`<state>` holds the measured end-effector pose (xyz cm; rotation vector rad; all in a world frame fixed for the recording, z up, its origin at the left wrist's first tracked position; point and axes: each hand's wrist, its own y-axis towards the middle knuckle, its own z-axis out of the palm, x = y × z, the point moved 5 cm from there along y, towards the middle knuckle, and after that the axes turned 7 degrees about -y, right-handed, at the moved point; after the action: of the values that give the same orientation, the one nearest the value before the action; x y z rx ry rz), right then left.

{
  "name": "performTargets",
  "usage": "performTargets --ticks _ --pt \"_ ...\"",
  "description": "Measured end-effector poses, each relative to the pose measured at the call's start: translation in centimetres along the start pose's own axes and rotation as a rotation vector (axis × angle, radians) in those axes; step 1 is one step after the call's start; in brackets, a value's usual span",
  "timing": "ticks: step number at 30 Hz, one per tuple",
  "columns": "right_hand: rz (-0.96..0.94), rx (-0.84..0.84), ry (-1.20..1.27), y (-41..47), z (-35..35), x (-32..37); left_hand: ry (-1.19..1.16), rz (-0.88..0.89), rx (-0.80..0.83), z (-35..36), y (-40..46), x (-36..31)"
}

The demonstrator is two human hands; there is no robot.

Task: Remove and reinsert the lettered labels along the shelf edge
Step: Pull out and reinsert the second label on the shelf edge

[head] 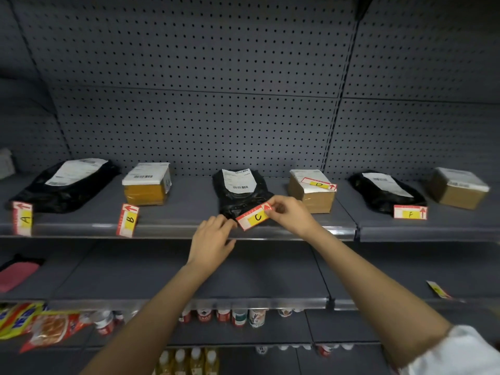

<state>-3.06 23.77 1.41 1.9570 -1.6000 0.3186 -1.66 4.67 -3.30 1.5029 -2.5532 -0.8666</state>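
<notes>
Red-and-white cards with yellow lettered patches stand along the grey shelf edge point(162, 230). Label A point(22, 218) and label B point(127, 220) stand upright on end at the left. Label F point(410, 212) sits level at the right, and label D point(319, 184) lies on top of a brown box. Label C point(255, 217) is tilted just above the edge in front of a black parcel. My right hand point(290, 212) pinches its right end. My left hand point(213, 236) has its fingertips at the card's left end, by the clear strip.
Black mailer bags point(67, 185) and taped cardboard boxes point(457, 188) sit spaced along the shelf against a pegboard back. A pink pouch point(16, 274) and a loose yellow-red tag point(438, 289) lie on the shelf below. Snack packs and bottles fill the lower shelves.
</notes>
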Motion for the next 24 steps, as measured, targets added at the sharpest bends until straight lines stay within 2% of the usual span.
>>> performTargets --ticks 8,14,20,24 --pt "-0.04 -0.065 0.038 0.3 -0.2 -1.6 0.027 -0.112 -0.012 1.3 1.1 -0.7" --pt "-0.045 -0.109 0.065 1.1 0.1 -1.2 0.069 -0.077 -0.027 1.7 1.3 -0.5" --pt "-0.054 -0.092 -0.009 1.4 1.3 -0.7 0.053 -0.059 -0.022 1.7 0.9 -0.4" --pt "-0.088 -0.04 -0.164 1.5 3.0 -0.2 -0.009 -0.056 -0.039 1.8 0.4 -0.2"
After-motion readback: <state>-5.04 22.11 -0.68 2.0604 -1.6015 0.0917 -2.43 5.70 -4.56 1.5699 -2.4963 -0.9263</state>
